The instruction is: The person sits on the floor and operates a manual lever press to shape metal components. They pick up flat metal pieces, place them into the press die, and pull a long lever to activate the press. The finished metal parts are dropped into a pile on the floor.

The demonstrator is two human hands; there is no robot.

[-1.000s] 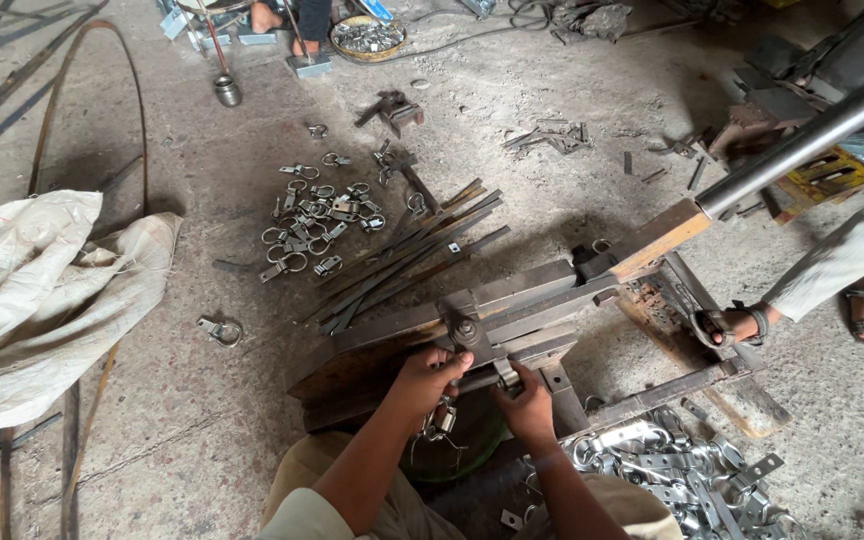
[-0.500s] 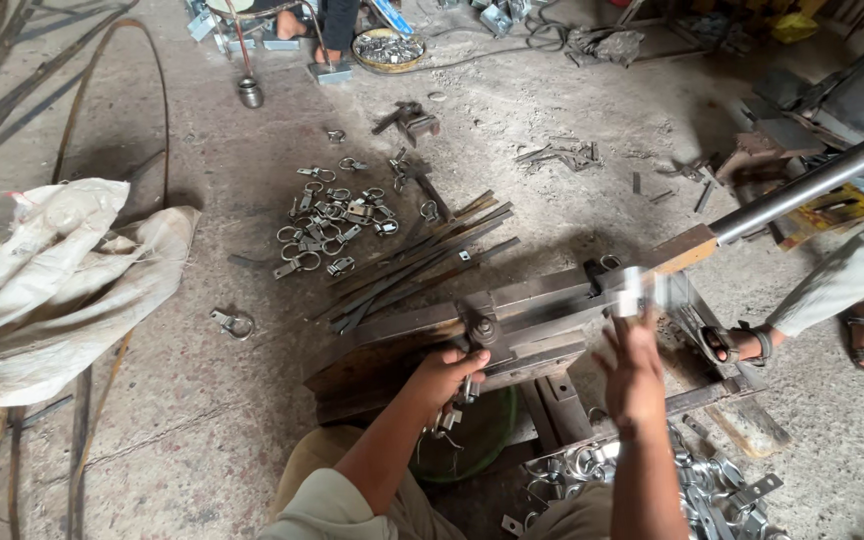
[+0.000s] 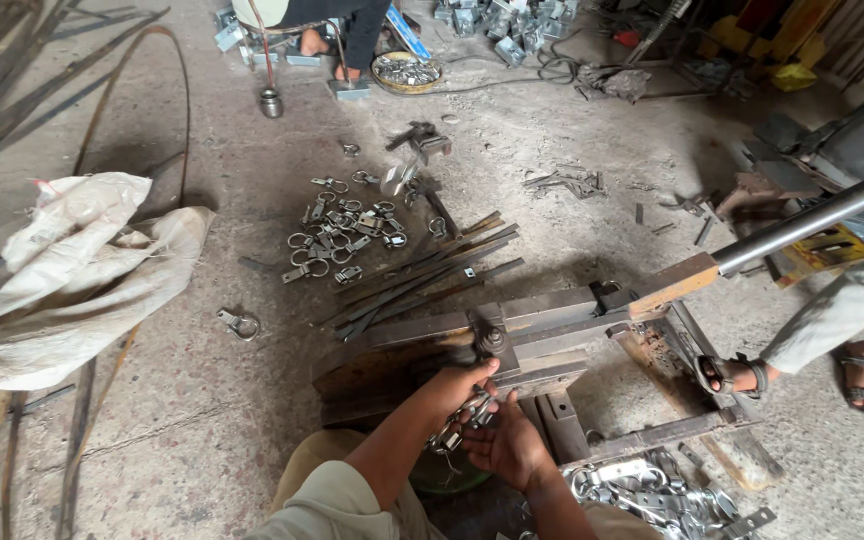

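I am seated on the floor at a rusty hand press (image 3: 542, 335) with a pivot bolt on top. My left hand (image 3: 457, 385) is at the press's near edge, fingers curled around a shiny metal clamp piece (image 3: 450, 432) that hangs below it. Just to the right and lower, my right hand (image 3: 514, 448) grips the same piece from the side. A long grey lever bar (image 3: 812, 220) on a wooden stub runs from the press up to the right.
Loose metal rings (image 3: 347, 230) and flat dark strips (image 3: 422, 275) lie beyond the press. More shiny clamps (image 3: 652, 495) are piled at lower right. A white sack (image 3: 72, 270) lies left. A co-worker's sandalled foot (image 3: 737, 375) rests on the press frame; another person (image 3: 332, 25) sits far off.
My right hand went up to the right end of the press half a second ago and has come back down beside my left hand onto the clamp piece. The left hand stayed put.
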